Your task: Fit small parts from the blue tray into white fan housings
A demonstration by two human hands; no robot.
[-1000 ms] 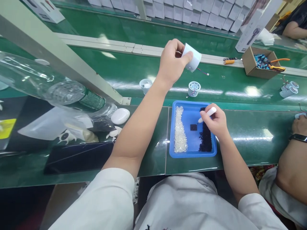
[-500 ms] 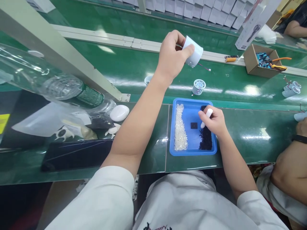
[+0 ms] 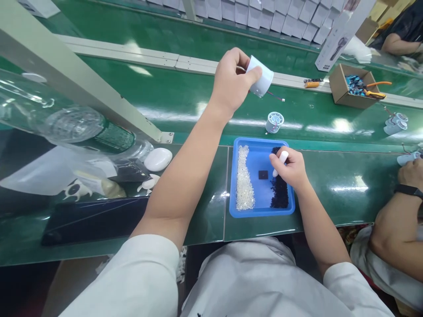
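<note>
My left hand [image 3: 233,81] is closed round a pale blue plastic cylinder [image 3: 261,79], held tilted above the bench. A thin wire with a small white plug [image 3: 283,100] hangs from its lower end. My right hand [image 3: 292,167] grips a white pen-like tool [image 3: 280,163], its tip low over the black small parts [image 3: 280,196] in a blue tray [image 3: 233,200]. Clear small beads or pieces [image 3: 244,185] lie along the tray's left side. Between the two heaps sits a small black square [image 3: 263,175]. Behind the tray stands another pale blue cylinder [image 3: 274,122] with a spoked end.
A cardboard box [image 3: 340,90] with blue parts and orange-handled pliers is at the back right. A metal post [image 3: 99,83], a plastic bottle [image 3: 115,132] and a white oval piece [image 3: 157,159] are at left. A co-worker's hand [image 3: 411,171] is at the right edge.
The whole view has shifted a little, so most things sit slightly further left. Both hands keep their hold, the left on the cylinder and the right on the white tool.
</note>
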